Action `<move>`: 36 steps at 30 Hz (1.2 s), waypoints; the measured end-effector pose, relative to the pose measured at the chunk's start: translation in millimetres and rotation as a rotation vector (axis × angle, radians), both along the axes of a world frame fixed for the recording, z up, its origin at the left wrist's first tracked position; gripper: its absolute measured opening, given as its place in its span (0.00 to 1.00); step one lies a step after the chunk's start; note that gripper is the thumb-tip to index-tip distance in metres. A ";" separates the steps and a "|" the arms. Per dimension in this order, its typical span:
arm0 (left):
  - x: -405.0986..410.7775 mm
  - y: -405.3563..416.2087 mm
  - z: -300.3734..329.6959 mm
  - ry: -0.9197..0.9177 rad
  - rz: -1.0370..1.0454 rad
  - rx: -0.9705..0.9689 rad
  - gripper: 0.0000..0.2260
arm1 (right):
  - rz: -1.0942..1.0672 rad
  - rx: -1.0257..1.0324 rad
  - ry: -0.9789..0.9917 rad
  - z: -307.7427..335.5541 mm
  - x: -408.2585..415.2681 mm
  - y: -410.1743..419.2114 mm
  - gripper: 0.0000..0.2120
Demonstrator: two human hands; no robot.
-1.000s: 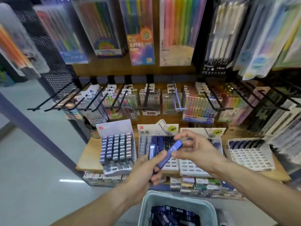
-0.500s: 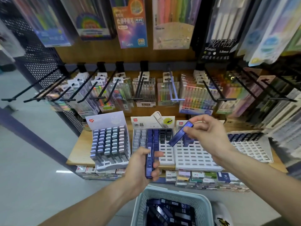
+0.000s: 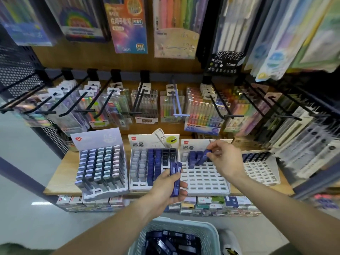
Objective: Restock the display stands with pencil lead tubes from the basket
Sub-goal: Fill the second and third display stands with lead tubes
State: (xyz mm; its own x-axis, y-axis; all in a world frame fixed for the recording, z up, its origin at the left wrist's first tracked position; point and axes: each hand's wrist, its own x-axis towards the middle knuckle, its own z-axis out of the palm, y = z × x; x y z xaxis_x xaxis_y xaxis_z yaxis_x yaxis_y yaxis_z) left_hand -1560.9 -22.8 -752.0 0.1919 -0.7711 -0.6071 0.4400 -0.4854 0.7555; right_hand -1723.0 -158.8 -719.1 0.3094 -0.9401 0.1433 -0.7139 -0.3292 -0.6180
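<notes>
My right hand (image 3: pixel 225 159) pinches a blue pencil lead tube (image 3: pixel 205 155) and holds it at the top row of the middle-right white display stand (image 3: pixel 204 178), beside a few blue tubes standing there. My left hand (image 3: pixel 166 190) grips two blue lead tubes (image 3: pixel 175 178) upright in front of the middle-left stand (image 3: pixel 136 170), which holds grey, blue and black tubes. The pale basket (image 3: pixel 211 234) at the bottom holds several more blue tubes (image 3: pixel 171 242).
A full stand of grey tubes (image 3: pixel 100 167) sits at the left of the wooden shelf (image 3: pixel 58 179). A mostly bare stand (image 3: pixel 259 170) sits at the right. Black hooks (image 3: pixel 103 102) with pen packs jut out above. Small boxes (image 3: pixel 211 203) line the shelf below.
My right hand has carried its tube forward and down from mid-air to the top row of the middle-right stand. My left hand keeps its tubes and has shifted slightly right.
</notes>
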 end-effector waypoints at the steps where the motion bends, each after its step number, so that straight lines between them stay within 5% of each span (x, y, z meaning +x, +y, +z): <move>1: -2.9 -3.6 -4.4 -0.013 -0.006 0.011 0.07 | 0.008 -0.002 0.015 -4.6 0.0 -0.5 0.09; 14: -22.1 -16.9 -41.9 -0.084 -0.162 0.135 0.09 | 0.126 0.057 0.125 -29.4 5.7 0.1 0.07; 23: -24.3 -11.2 -34.6 0.145 -0.119 0.044 0.09 | 0.104 0.020 0.268 -32.6 5.2 -1.7 0.14; 26: -24.6 -7.4 -31.8 0.157 -0.118 0.003 0.11 | 0.029 0.003 0.151 -27.5 10.8 3.5 0.06; 31: -21.9 -5.5 -28.5 0.120 -0.081 -0.038 0.17 | 0.064 0.548 -0.076 -19.0 20.6 16.9 0.11; 36: -21.0 -5.0 -27.8 0.077 0.036 -0.041 0.17 | 0.042 0.636 -0.317 -17.3 10.0 13.0 0.08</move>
State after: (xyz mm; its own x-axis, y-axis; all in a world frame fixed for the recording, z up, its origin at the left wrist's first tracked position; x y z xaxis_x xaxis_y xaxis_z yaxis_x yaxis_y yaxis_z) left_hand -1581.9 -27.9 -779.8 0.1741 -0.7890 -0.5892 0.5142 -0.4374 0.7378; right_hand -1713.0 -145.8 -736.3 0.3815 -0.8594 -0.3404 -0.4629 0.1411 -0.8751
